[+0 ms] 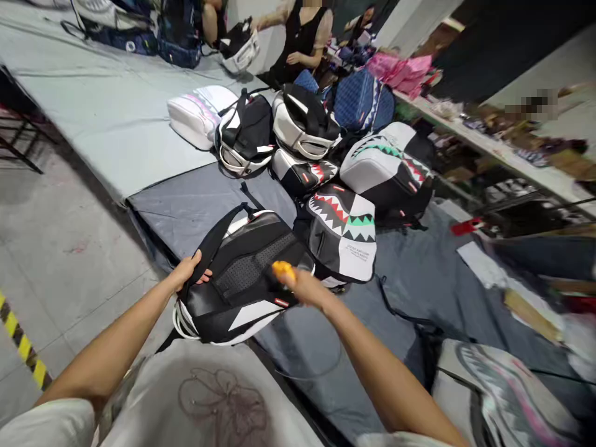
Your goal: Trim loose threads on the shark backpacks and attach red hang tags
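Note:
A black and white backpack (246,273) lies with its padded back panel up at the near edge of the table. My left hand (190,272) is closed around one of its black shoulder straps (212,245). Over the bag's right part, my right hand (305,288) grips a small orange tool (283,271), smeared by motion, so its exact kind is unclear. A thin cord or hose (338,357) curves below that hand. Touching the backpack's far right side is another backpack (344,236) with red and green shark-tooth patterns.
Several more backpacks (244,133) crowd the table's far part, with a grey and pink one (503,391) at near right. A grey sheet (395,298) covers the near table (107,124). Behind, a person (302,37) handles a bag. A cluttered shelf (493,143) runs along the right.

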Available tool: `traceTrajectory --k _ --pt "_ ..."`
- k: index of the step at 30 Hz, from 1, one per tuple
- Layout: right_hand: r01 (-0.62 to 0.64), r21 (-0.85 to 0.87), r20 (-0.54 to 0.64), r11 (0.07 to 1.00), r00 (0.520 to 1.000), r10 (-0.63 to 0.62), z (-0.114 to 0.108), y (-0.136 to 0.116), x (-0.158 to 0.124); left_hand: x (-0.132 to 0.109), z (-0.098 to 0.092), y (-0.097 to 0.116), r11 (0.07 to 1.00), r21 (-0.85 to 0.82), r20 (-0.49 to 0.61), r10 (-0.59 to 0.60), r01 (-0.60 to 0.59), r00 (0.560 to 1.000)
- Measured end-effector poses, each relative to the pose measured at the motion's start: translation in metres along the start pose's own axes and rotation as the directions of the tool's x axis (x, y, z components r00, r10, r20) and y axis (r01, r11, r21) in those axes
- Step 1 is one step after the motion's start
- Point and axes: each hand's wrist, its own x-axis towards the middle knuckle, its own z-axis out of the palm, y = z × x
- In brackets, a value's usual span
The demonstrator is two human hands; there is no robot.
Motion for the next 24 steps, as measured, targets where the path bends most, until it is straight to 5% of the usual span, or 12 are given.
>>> traceTrajectory --k 2,5,9,12,15,17,20,22,24 --pt "-0.191 -0.042 -0.139 0.981 0.973 0.183 -0.009 -0.008 -0.001 0.01 -0.007 0.002 0.999 -0.024 0.019 -0.027 0.028 0.999" --pt "-0.326 -0.051 -0.194 0.944 0.931 0.31 -0.018 -0.025 0.0 0.024 -0.015 0.009 0.995 -0.044 0.066 -0.081 0.084 0.994" --pt "-0.204 0.057 0.048 0.977 0.978 0.201 -0.016 -0.056 0.012 0.041 -0.017 0.024 0.984 -0.025 0.153 -0.171 0.177 0.973" --pt "-0.204 0.079 -0.044 0.976 0.977 0.208 -0.011 -0.072 0.022 0.054 -0.018 0.034 0.972 0.027 0.196 -0.234 0.234 0.952" --pt "-0.152 0.109 0.127 0.982 0.982 0.138 -0.012 -0.082 0.029 0.065 -0.021 0.042 0.966 0.113 0.187 -0.252 0.234 0.949" --pt "-0.17 0.129 0.077 0.977 0.984 0.161 -0.018 -0.089 0.033 0.069 -0.022 0.045 0.962 0.184 0.159 -0.231 0.202 0.96" --pt "-0.193 0.118 -0.172 0.974 0.962 0.212 -0.03 -0.101 0.038 0.063 -0.016 0.047 0.946 0.302 0.111 -0.156 0.116 0.982" --pt "-0.113 0.115 -0.069 0.987 0.99 0.122 -0.038 -0.108 0.036 0.052 -0.004 0.043 0.926 0.376 0.087 -0.06 0.024 0.994" --pt "-0.115 0.081 -0.048 0.99 0.992 0.119 -0.044 -0.113 0.029 0.039 0.012 0.036 0.799 0.57 0.101 0.163 -0.192 0.981"
